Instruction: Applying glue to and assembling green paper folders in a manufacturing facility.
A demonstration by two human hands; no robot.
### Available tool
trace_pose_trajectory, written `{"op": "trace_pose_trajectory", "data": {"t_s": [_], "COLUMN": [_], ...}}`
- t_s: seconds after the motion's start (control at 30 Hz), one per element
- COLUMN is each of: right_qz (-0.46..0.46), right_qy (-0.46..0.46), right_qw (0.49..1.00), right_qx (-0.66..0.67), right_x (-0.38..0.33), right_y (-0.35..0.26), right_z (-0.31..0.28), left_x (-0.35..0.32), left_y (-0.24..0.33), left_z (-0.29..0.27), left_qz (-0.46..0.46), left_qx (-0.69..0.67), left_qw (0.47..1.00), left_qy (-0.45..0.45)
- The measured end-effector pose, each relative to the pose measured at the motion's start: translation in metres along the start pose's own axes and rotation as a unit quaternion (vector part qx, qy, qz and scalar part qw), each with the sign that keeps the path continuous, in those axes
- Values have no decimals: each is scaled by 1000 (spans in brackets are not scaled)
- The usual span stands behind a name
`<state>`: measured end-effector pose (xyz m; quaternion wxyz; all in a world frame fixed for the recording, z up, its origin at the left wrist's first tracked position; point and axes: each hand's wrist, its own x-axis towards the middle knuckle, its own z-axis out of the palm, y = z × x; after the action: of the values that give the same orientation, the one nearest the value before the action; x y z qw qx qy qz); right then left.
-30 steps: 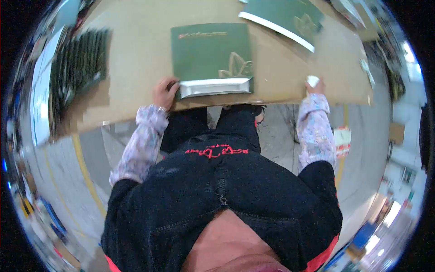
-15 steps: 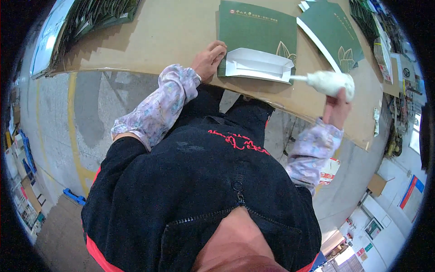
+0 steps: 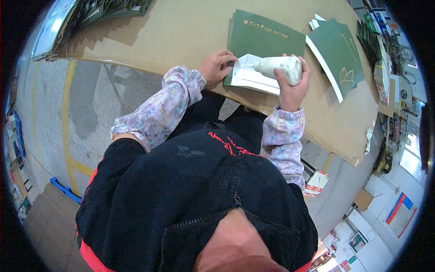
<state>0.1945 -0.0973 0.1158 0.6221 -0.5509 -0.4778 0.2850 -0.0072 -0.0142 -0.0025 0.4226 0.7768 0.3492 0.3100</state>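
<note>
A green folder [image 3: 267, 38] with gold print lies on the table edge in front of me, its white inner pocket flap [image 3: 253, 83] folded up toward me like a shallow tray. At the flap's left end, my left hand [image 3: 216, 68] pinches the edge between thumb and fingers. My right hand [image 3: 292, 88] is wrapped round a white squeeze bottle [image 3: 274, 65], held sideways above the flap. Its thin nozzle points left, close to the flap's left end; whether it touches the card cannot be made out.
More green folders [image 3: 337, 50] lie fanned out to the right on the brown tabletop [image 3: 181, 27]. Upright piles of folded green pieces stand at the far left [image 3: 108, 11] and the right edge [image 3: 369, 43]. A red and white box [image 3: 317, 181] is below the table.
My right hand has carried the bottle leftward, from the flap's right end to over the flap. My left hand has shifted from resting at the folder's side to pinching the flap's left end.
</note>
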Motion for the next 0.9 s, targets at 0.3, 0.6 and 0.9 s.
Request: {"op": "trace_pose_trajectory", "data": {"t_s": [0.3,0.6,0.9], "right_qz": [-17,-2,7], "right_qy": [-23,-1,84], "right_qw": [998,997,996], "right_qx": [-60,-77,-16], "right_x": [9,8,10], "right_y": [13,15,19], "right_z": [7,4,-35], "left_x": [4,0,3], "left_y": [6,0,0], "left_z": [0,2,1], "left_qz": [-24,15,-1], "left_qx": [-14,4,-18], "left_qw": [1000,1000,1000], "left_qy": [-6,16,7]}}
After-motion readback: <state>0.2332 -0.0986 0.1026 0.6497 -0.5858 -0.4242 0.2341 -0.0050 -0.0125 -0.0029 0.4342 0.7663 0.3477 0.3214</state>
